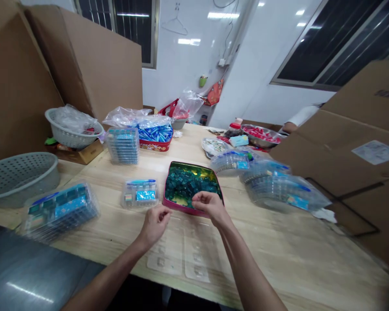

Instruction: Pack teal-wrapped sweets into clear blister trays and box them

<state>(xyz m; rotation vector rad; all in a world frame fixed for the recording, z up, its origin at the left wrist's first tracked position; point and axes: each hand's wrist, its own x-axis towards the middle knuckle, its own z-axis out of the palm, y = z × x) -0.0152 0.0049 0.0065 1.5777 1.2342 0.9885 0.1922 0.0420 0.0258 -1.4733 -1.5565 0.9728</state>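
A rounded-square tin (181, 208), pink outside and shiny gold within, sits on the pale, wood-grained table (116, 242), heaped with glassy, dark teal pieces (188, 181). The right hand (212, 207) bends over its near edge and the left hand (155, 224) is just beside its near left corner, both with fingers curled toward the thumb; whether the tips meet or pinch anything cannot be told. Nearer, thin clear trays (197, 263) almost vanish against the wood.

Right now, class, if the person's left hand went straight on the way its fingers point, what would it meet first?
Probably the near side of the pink tin, just ahead of the left hand, though the hand's height is hard to judge.
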